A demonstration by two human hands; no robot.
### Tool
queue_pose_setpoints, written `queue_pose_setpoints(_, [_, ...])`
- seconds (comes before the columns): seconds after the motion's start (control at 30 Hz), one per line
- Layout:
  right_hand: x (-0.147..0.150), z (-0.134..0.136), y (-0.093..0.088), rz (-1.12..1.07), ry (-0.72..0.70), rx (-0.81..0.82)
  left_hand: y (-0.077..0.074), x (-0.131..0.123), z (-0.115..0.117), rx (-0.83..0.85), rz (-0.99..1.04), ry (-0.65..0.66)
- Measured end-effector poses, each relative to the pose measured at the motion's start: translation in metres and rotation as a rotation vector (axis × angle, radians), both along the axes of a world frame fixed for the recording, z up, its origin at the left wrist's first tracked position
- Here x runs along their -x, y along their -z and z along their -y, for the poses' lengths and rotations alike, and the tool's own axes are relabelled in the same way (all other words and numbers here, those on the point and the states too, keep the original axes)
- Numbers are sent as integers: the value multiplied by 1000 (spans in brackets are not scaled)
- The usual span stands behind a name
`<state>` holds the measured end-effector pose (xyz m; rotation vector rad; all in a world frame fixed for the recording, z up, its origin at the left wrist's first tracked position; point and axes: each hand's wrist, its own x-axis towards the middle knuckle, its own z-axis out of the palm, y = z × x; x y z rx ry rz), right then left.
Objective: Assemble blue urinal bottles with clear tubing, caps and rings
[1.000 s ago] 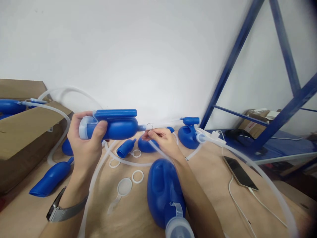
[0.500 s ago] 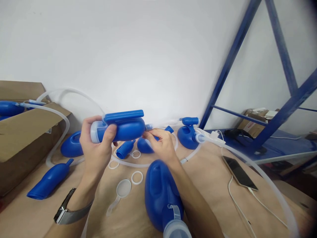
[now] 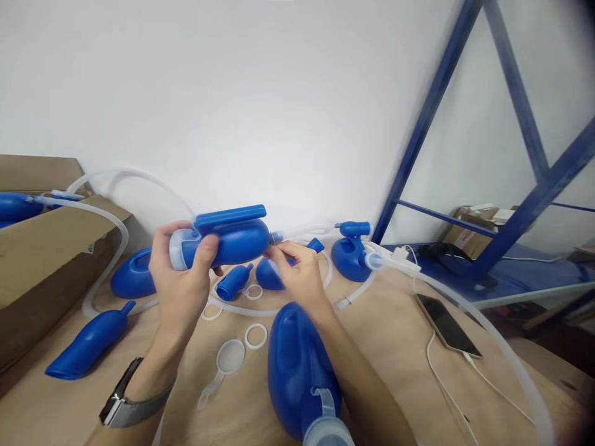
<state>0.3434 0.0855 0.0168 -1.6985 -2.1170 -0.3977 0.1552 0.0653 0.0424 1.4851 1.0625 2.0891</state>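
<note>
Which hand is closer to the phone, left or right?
Right. The right hand is left of the phone, at the tip of the raised blue bottle; the left hand is farther left, around that bottle.

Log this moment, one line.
left hand: grips blue bottle near cap | right hand: at bottle's narrow end | table: another capped blue bottle, phone

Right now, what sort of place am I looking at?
Probably a small workshop or packing room: there are several blue plastic bottles, loose white rings on a table, and a blue metal rack to the right.
</note>
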Motion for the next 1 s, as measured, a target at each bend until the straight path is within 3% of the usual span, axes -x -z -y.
queue_pose_setpoints(0.27, [0,-2,1,-15,-112,145,-4,5,0,-32,-68,-24])
queue_pose_setpoints(0.47, [-7,-1,-5,-15,-234,252,-1,16,-4,-214,-265,-186])
queue_pose_setpoints(0.83, [-23,9,-20,76,-339,326,-3,29,-2,-465,-445,-36])
queue_pose_setpoints(1.0, [-20,10,-19,-62,-376,320,-1,25,-4,-365,-313,-107])
